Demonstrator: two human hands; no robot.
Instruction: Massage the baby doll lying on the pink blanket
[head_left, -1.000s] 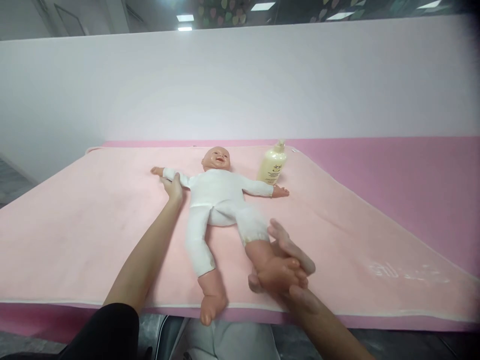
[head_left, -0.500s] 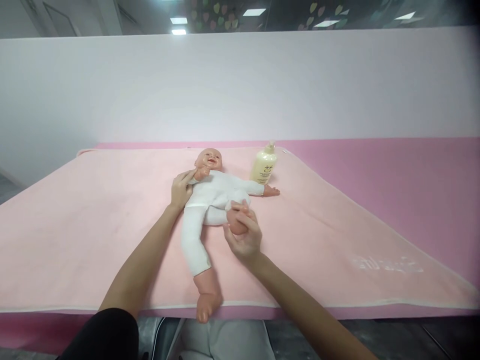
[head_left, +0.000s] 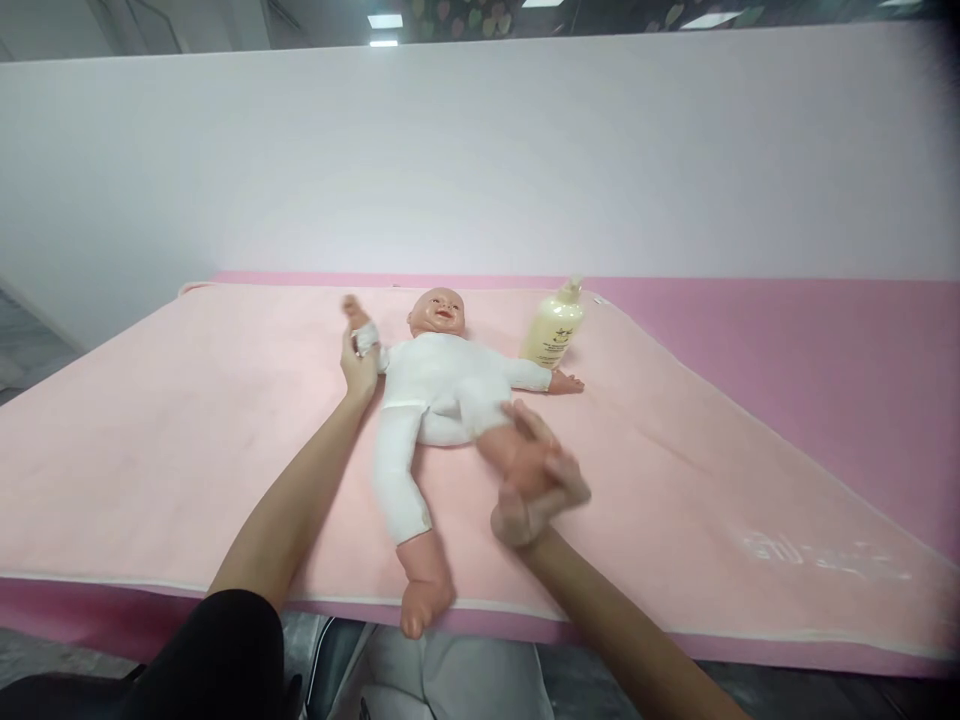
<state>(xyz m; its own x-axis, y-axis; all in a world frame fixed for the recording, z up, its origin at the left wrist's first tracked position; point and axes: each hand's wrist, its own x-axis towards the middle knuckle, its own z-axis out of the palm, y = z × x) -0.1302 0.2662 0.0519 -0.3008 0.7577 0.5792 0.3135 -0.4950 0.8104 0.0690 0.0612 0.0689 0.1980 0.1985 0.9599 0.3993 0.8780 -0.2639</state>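
On the pink blanket (head_left: pixel 187 420) lay the doll (head_left: pixel 439 385), face up, near the counter (head_left: pixel 825 340) front edge. Left hand (head_left: pixel 360 362) closed around its raised arm; right hand (head_left: pixel 536 487) wrapped around its bent leg, blurred. Lotion bottle (head_left: pixel 553 328) just beside the doll's other arm: liable to topple if the doll got swung sideways.

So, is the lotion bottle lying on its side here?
No, the lotion bottle stands upright on the pink blanket, just beyond the doll's outstretched arm.

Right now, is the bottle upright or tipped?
Upright: the bottle stands on the blanket, pump on top, beside the doll.
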